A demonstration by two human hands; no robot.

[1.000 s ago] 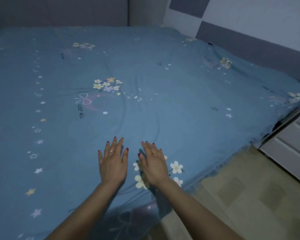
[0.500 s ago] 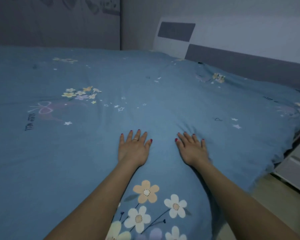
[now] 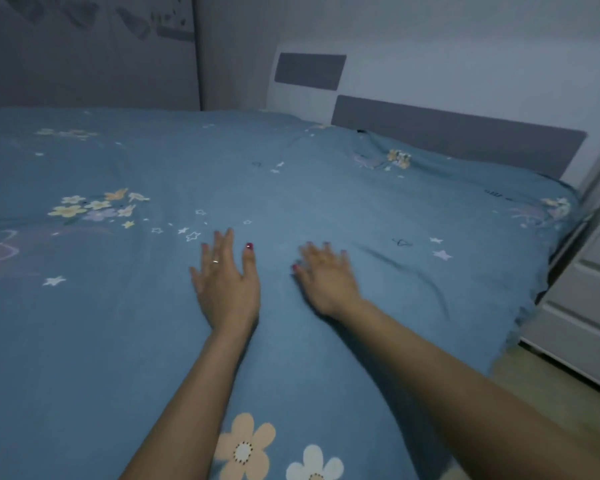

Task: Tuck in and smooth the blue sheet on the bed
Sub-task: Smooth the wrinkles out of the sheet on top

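the room is dimly lit. a grey panelled wall (image 3: 84, 53) is seen far left, a pale wall (image 3: 465, 46) far right — against it a white and grey headboard (image 3: 447, 133). white drawers (image 3: 586, 306) and beige floor (image 3: 534, 386) are seen right.

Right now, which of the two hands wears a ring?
The left hand: a thin silver ring shows on one finger. The right hand, flat on the sheet beside it, is blurred and shows no ring.

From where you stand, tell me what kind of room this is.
Most likely a bedroom: a wide bed covered by a blue sheet, a padded grey headboard along its far edge, and a white drawer unit beside it.
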